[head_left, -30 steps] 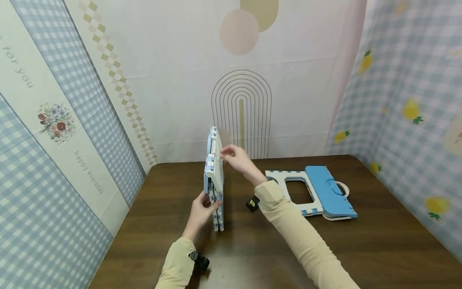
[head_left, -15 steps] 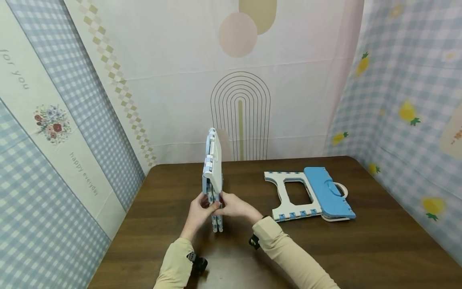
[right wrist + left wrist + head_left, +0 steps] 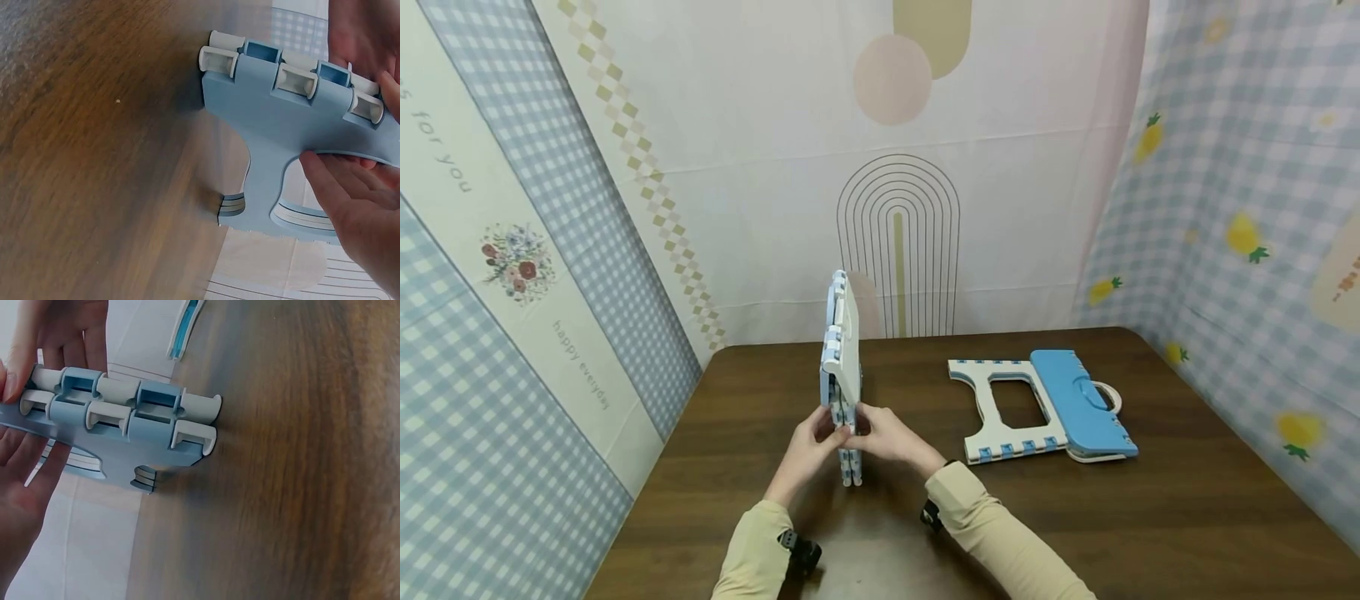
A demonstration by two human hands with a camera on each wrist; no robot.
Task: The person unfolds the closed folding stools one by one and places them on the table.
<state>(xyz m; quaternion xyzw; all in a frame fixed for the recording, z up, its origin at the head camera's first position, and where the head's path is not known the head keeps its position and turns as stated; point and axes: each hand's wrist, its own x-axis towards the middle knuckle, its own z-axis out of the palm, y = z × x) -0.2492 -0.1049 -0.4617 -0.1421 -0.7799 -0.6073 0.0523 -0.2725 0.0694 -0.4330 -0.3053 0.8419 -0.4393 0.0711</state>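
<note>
A folded folding step stool [image 3: 847, 342] in pale blue and white stands upright on its leg ends, narrow side toward me. Its hinged leg panels [image 3: 250, 100] lie close against each other in the right wrist view. My left hand [image 3: 805, 450] grips the legs from the left, thumb at the near edge. From the opposite side my right hand [image 3: 891, 435] holds them at about the same height. Fingers [image 3: 331, 181] of the right hand reach into the leg cutout. In the left wrist view, the left fingers [image 3: 40, 478] lie along the panel.
A second folded step stool [image 3: 1086, 408], with blue seat, white legs and a white carry handle [image 3: 1108, 395], lies flat on the brown wooden table [image 3: 760, 375] to the right. Patterned cloth [image 3: 775, 208] hangs behind the table and at both sides.
My right hand has come down from the upper white panel to grip the stool's legs opposite my left hand. The stool has stayed upright in place; in the last half second little has moved.
</note>
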